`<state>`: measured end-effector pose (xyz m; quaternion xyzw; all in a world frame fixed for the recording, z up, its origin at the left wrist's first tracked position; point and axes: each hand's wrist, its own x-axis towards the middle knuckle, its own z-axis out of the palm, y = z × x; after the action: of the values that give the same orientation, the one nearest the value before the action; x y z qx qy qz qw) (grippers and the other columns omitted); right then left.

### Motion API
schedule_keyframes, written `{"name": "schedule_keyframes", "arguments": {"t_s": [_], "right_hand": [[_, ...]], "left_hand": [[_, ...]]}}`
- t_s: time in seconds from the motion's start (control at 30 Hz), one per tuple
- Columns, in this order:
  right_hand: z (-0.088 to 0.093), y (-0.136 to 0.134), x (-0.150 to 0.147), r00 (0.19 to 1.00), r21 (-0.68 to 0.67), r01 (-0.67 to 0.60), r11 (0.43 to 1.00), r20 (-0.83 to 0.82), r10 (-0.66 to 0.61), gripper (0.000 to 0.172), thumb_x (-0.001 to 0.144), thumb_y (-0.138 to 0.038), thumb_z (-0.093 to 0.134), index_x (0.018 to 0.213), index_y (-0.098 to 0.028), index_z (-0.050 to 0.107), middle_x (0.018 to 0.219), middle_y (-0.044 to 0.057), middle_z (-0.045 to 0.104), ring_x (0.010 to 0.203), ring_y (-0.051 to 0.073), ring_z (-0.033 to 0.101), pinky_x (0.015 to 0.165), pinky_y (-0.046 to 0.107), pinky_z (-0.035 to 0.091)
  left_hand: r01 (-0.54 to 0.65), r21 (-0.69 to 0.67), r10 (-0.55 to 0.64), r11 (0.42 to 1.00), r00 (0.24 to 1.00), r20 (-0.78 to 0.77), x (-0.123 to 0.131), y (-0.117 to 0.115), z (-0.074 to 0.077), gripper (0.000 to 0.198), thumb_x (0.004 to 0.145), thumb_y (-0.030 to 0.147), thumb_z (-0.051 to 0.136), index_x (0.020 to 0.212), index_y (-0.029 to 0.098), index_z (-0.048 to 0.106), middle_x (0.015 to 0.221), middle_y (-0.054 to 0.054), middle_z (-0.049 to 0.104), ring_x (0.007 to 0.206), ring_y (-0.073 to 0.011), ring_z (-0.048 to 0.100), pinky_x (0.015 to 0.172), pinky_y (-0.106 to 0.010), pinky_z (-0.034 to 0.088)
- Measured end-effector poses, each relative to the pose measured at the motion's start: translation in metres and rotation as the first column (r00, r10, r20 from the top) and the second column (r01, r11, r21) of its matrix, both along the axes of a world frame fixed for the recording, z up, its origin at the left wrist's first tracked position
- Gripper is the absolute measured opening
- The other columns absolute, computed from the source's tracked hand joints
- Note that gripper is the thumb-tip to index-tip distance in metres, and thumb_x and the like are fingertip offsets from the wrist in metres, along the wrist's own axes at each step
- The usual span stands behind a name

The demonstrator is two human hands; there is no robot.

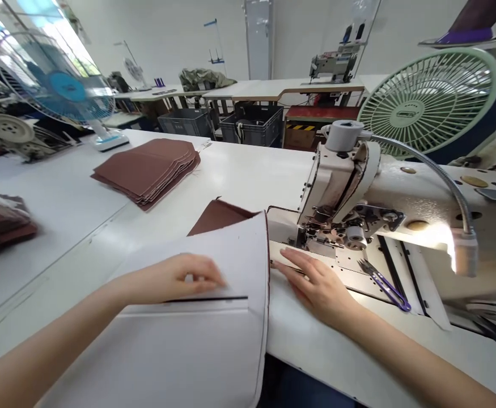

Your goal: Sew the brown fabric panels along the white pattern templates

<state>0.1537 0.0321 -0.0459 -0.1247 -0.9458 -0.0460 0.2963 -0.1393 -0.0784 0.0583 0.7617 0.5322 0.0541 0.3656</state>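
A large white panel (pixel 196 345) with a dark edge and a dark slot lies on the table, its right edge just left of the sewing machine's needle area. Over this panel, by the slot, is my left hand (pixel 183 275); its fingers curve down to the thumb, the tips are blurred, and anything between them is hidden. My right hand (pixel 316 283) lies on the machine bed with its fingers stretched out, just right of the panel's edge. Close beyond its fingertips stands the head of the sewing machine (pixel 336 187). Brown material (pixel 222 218) shows behind the panel's far edge.
Purple-handled thread snips (pixel 386 286) lie on the machine bed at the right. A stack of brown pieces (pixel 149 170) sits farther back on the table (pixel 248 170). A green fan (pixel 426 107) and a blue fan (pixel 67 88) stand beyond, with grey crates (pixel 254 127) behind the table.
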Motion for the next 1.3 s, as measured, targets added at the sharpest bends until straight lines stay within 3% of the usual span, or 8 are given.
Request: {"name": "schedule_keyframes", "arguments": {"t_s": [0.07,0.17,0.3,0.43,0.57,0.77,1.1,1.3], "right_hand": [[0.007,-0.009,-0.013,0.999,0.09,-0.032,0.995,0.002,0.032,0.036,0.092,-0.008,0.042,0.123,-0.018,0.056,0.127,0.01,0.059,0.121,0.02,0.049,0.09,0.033,0.048],[0.008,-0.017,-0.029,0.999,0.186,0.024,0.982,0.027,-0.029,0.024,0.091,-0.007,0.046,0.1,-0.015,0.066,0.115,0.01,0.066,0.111,0.02,0.056,0.083,0.03,0.049],[-0.005,-0.016,-0.03,0.989,0.191,0.091,0.977,0.101,-0.112,0.019,0.088,-0.006,0.049,0.09,-0.012,0.066,0.102,0.011,0.07,0.102,0.022,0.06,0.076,0.03,0.05],[-0.012,-0.012,-0.014,0.977,0.104,0.131,0.986,0.153,-0.146,0.021,0.084,-0.004,0.05,0.096,-0.01,0.066,0.104,0.012,0.069,0.101,0.022,0.061,0.074,0.03,0.05],[-0.013,-0.008,0.0,0.975,0.095,0.154,0.984,0.147,-0.166,0.025,0.083,-0.002,0.047,0.097,-0.011,0.066,0.106,0.013,0.069,0.102,0.021,0.061,0.071,0.029,0.049],[-0.018,-0.003,0.008,0.974,0.052,0.198,0.979,0.097,-0.202,0.024,0.085,-0.003,0.047,0.099,-0.012,0.065,0.104,0.013,0.069,0.104,0.021,0.06,0.069,0.029,0.048],[-0.015,-0.006,0.005,0.977,0.052,0.198,0.979,0.069,-0.201,0.023,0.087,-0.004,0.045,0.095,-0.009,0.066,0.1,0.013,0.07,0.098,0.021,0.061,0.071,0.03,0.046],[-0.004,-0.007,0.011,0.966,-0.14,0.224,0.965,0.162,-0.201,0.021,0.089,-0.013,0.049,0.104,-0.014,0.064,0.106,0.008,0.069,0.101,0.019,0.06,0.075,0.031,0.047]], "left_hand": [[-0.043,0.195,0.049,0.98,0.999,-0.025,0.011,0.018,-0.005,0.029,0.095,0.029,0.042,0.117,0.025,0.062,0.118,-0.005,0.06,0.106,-0.018,0.057,0.091,-0.028,0.047],[0.059,0.491,0.023,0.869,0.987,-0.16,0.034,0.054,-0.033,0.039,0.09,0.019,0.045,0.128,0.02,0.052,0.131,-0.01,0.052,0.121,-0.0236,0.047,0.104,-0.04,0.038],[0.193,0.552,-0.059,0.812,0.966,-0.251,0.063,0.089,-0.082,0.048,0.085,0.01,0.042,0.133,0.014,0.044,0.136,-0.013,0.048,0.127,-0.0246,0.041,0.106,-0.045,0.037],[0.21,0.584,-0.142,0.784,0.977,-0.162,0.076,0.103,-0.105,0.047,0.083,0.006,0.039,0.129,0.013,0.046,0.136,-0.012,0.046,0.13,-0.0215,0.036,0.11,-0.039,0.036],[0.209,0.616,-0.176,0.76,0.978,-0.115,0.085,0.116,-0.108,0.045,0.082,0.008,0.041,0.126,0.011,0.05,0.133,-0.016,0.046,0.128,-0.0243,0.037,0.108,-0.043,0.038],[0.25,0.586,-0.232,0.771,0.967,-0.107,0.091,0.134,-0.111,0.048,0.08,0.012,0.045,0.127,0.014,0.05,0.132,-0.016,0.048,0.127,-0.0272,0.04,0.104,-0.048,0.04],[0.268,0.62,-0.284,0.737,0.956,-0.075,0.089,0.135,-0.111,0.047,0.078,0.013,0.043,0.125,0.011,0.051,0.129,-0.017,0.051,0.124,-0.027,0.042,0.104,-0.046,0.04],[0.31,0.643,-0.218,0.7,0.951,-0.221,0.098,0.126,-0.108,0.045,0.081,0.009,0.041,0.125,0.014,0.051,0.129,-0.014,0.052,0.124,-0.0263,0.043,0.104,-0.043,0.041]]}}
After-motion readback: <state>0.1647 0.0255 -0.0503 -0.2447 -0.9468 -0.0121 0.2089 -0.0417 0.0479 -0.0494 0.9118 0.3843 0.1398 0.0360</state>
